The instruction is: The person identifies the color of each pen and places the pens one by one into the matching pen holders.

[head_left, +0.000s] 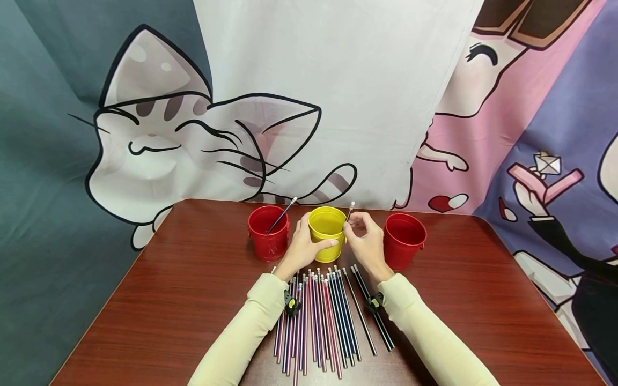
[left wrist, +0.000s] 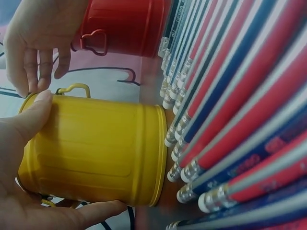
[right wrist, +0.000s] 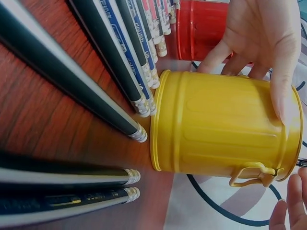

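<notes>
A yellow bucket (head_left: 324, 256) stands upright on the table between my two hands. My left hand (head_left: 301, 245) grips it from the left, the thumb across its front and the fingers on the far side. At its right rim my right hand (head_left: 365, 242) pinches a dark pencil (head_left: 351, 209), eraser end up. The pencil's lower part is hidden by the hand and bucket. In the right wrist view only a dark bit of the pencil (right wrist: 301, 163) shows at the rim. Many striped pencils (head_left: 345, 316) lie in a fan between my forearms, erasers towards the bucket.
A red bucket (head_left: 268, 249) on the left has one dark pencil (head_left: 282, 215) leaning in it. Another red bucket (head_left: 399, 254) stands to the right, close to my right hand. The wooden table (head_left: 169, 300) ends at a printed cloth (head_left: 376, 107) behind the buckets.
</notes>
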`<state>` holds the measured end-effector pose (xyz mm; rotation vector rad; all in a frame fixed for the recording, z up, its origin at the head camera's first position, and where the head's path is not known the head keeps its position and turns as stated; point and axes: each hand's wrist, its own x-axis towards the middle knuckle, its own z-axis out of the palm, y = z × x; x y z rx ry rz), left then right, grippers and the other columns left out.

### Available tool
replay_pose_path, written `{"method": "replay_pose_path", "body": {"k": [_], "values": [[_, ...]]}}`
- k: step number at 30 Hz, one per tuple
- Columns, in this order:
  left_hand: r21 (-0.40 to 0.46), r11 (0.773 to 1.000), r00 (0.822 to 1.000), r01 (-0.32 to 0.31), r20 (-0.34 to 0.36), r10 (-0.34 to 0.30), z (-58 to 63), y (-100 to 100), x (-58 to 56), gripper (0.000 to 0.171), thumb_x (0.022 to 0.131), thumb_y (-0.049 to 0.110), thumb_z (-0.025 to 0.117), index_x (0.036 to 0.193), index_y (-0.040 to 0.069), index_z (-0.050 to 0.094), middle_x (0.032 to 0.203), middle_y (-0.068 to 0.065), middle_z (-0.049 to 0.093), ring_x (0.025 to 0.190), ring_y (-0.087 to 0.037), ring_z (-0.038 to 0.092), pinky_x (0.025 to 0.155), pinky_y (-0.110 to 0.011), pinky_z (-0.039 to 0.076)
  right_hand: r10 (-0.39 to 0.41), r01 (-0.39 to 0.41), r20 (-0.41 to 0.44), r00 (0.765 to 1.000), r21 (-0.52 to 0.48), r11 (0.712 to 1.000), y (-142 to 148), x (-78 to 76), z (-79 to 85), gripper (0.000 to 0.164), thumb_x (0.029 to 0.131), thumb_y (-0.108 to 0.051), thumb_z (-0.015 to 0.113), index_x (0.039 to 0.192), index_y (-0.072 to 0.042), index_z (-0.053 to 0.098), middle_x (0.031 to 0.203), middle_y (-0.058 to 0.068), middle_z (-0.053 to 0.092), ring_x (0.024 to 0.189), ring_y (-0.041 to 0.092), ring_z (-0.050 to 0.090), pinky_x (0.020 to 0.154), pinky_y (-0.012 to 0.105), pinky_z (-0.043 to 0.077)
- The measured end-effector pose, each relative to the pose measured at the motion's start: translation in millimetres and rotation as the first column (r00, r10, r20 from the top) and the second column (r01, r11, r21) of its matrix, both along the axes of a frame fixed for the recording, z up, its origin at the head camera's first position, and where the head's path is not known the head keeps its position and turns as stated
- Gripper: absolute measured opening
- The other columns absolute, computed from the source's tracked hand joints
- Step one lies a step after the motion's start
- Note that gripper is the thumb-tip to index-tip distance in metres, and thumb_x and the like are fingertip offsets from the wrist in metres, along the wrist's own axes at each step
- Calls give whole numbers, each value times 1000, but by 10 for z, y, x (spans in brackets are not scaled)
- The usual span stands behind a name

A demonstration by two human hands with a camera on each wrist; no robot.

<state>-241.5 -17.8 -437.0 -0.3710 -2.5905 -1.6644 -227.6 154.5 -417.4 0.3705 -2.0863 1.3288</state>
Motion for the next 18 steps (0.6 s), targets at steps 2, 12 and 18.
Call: {"method": "replay_pose_path", "body": {"k": [2,12,18], "values": [[0,1000,1000,3,-1,-3,-4,-5,1,90,70,43,77,140,21,24,127,-8,39,111,-20,46,99,-42,38,-2,2,2,1000,4,1000,42,-61,-88,16,81,-9,66,95,-4,60,84,5,62,77,18,58,73,26,47],[-11,1000,1000,13,4,-13,0,-6,1,91,70,45,76,141,22,22,130,-8,37,114,-21,44,100,-43,36,-14,14,23,1000,22,1000,67,106,42,17,80,-2,65,96,-1,61,85,12,64,77,23,58,70,31,47],[-7,1000,1000,16,-3,-16,0,-20,-2,91,70,44,76,141,22,23,128,-6,38,115,-21,44,100,-44,36,-18,15,57,998,46,999,94,317,187,17,79,3,64,95,2,60,84,16,63,74,25,57,66,40,49]]}}
